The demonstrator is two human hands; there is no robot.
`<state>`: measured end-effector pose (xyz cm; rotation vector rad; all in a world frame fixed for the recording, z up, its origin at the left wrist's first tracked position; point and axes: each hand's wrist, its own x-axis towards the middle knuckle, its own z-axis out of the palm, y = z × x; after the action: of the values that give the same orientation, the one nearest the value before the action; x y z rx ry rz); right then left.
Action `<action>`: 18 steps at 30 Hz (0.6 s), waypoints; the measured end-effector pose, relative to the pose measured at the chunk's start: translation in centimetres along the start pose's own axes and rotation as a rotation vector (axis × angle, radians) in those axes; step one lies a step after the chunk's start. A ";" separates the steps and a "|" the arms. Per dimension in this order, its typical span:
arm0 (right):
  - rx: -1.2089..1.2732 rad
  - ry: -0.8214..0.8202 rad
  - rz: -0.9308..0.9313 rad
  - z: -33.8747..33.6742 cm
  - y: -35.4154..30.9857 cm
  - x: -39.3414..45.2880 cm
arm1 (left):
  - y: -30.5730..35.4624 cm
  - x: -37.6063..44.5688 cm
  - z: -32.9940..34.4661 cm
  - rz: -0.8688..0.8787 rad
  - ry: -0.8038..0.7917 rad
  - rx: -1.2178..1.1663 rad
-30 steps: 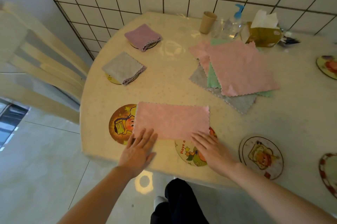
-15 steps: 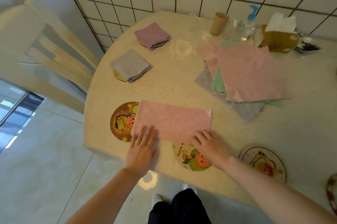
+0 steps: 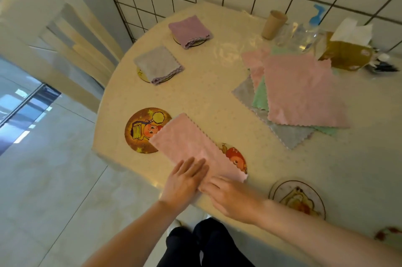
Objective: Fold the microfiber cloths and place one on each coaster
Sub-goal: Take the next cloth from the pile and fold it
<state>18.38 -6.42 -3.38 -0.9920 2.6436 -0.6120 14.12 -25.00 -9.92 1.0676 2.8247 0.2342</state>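
1. Fingers of the left hand (image 3: 185, 182) lie straight and together, flat on the near end of the pink cloth (image 3: 191, 147); nothing is gripped.
2. Fingers of the right hand (image 3: 232, 197) are extended, tips touching the same near end just beside the left hand. Motion blur makes it hard to tell whether any fingertip is tucked under the edge.
3. Pink cloth: folded into a long strip, lying diagonally near the front edge of the table (image 3: 217, 97). Its far end overlaps the orange coaster (image 3: 141, 129); its right side covers part of a second coaster (image 3: 237, 158).
4. Grey cloth (image 3: 158, 64): folded, resting on a coaster at the table's left side.
5. Purple cloth (image 3: 189, 30): folded, resting on a coaster farther back.
6. Stack of unfolded cloths (image 3: 300, 90): pink on top, green and grey beneath, right of centre.
7. Bare coaster (image 3: 298, 199) at the near right edge, well apart from the pink cloth.
8. Paper cup (image 3: 273, 25), pump bottle (image 3: 309, 31) and tissue box (image 3: 345, 53) stand at the back by the tiled wall.
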 end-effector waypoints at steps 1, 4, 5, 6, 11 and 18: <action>-0.020 0.006 -0.046 0.0 0.2 0.0 | -0.1 -0.6 0.0 0.026 0.022 0.033; -0.082 0.010 -0.038 -0.2 2.4 -0.3 | -0.8 -2.1 0.1 0.085 0.037 0.060; -0.116 0.019 -0.022 -0.3 3.3 -0.3 | -0.9 -2.5 0.1 0.100 0.033 0.059; -0.170 0.005 -0.010 -0.3 4.0 -0.3 | -1.1 -3.0 0.1 0.112 0.018 0.060; -0.361 -0.193 -0.135 -0.3 6.3 0.4 | -1.8 -5.1 0.1 0.117 -0.141 0.057; -0.320 -0.289 -0.198 0.0 8.7 0.9 | -1.2 -4.9 -2.3 -0.141 -0.101 -0.459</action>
<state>12.82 -1.09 -7.50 -1.3306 2.4445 -0.0678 16.66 -29.40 -7.68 0.7535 2.5546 0.7463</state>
